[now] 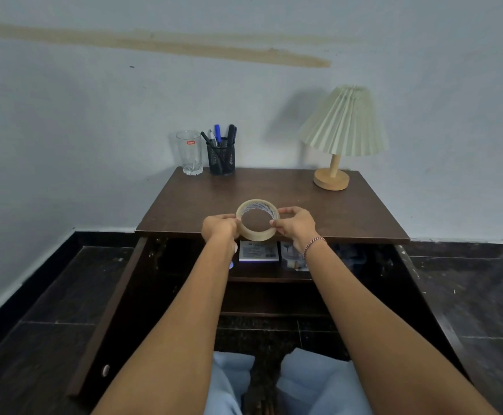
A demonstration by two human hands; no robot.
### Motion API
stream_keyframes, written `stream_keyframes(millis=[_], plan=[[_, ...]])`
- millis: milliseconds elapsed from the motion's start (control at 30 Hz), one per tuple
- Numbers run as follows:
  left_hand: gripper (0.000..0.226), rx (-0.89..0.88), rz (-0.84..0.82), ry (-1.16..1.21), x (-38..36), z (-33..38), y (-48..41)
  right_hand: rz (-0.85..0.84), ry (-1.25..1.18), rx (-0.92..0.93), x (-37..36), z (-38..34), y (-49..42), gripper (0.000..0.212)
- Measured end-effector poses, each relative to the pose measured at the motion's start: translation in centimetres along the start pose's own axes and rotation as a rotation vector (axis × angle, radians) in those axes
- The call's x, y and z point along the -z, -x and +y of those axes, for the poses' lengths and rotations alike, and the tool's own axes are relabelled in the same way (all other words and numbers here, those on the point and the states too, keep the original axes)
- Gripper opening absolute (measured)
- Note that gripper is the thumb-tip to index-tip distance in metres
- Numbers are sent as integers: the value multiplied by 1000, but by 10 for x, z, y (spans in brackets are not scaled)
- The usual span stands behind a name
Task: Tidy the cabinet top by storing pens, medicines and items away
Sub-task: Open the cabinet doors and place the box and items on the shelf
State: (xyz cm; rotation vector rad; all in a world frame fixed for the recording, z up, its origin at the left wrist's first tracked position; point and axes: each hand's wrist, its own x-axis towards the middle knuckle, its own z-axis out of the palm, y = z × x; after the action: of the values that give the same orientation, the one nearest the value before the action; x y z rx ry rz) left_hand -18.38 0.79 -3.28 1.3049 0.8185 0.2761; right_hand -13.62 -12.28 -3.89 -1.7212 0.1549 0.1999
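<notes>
Left hand [220, 227] and right hand [296, 224] fingers [283, 211] pinch the tape roll [257, 235] between them, above the bench's [274, 187] near edge. Beyond the fingers stand a glass [189, 152], pen holder [221, 157] and lamp [338, 136]; below them, boxes [258, 251] on a shelf [268, 278].

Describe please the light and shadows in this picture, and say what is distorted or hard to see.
Head view: light comes from the right, so the lamp casts a soft shadow leftward on the wall. Head view: the wide lens stretches the forearms. Head view: the cabinet interior is dark, so the boxes below the tape roll are unreadable; the far right edge is smeared.
</notes>
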Motion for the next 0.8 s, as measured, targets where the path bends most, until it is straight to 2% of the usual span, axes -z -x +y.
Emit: stream_keyframes(millis=[100, 267, 333, 433, 567, 667, 800], plan=[[10, 21, -19, 48, 18, -1, 6, -49, -80, -35, -3, -2, 8, 29], [5, 89, -102, 2, 52, 1, 12, -203, -29, -60, -8, -6, 19, 21], [10, 131, -111, -48, 65, 0, 12, -283, -23, -90, -10, -5, 23, 26], [5, 162, -102, -101, 80, -3, 12, -381, -23, -140, -16, -2, 28, 27], [19, 190, -117, -160, 91, -9, 9, -420, 24, -175, -26, 2, 32, 29], [24, 210, -122, -215, 95, -13, 6, -469, 34, -199, -32, 7, 34, 36], [27, 228, -93, -226, 101, -17, -1, -494, 73, -195, -42, 7, 36, 34]])
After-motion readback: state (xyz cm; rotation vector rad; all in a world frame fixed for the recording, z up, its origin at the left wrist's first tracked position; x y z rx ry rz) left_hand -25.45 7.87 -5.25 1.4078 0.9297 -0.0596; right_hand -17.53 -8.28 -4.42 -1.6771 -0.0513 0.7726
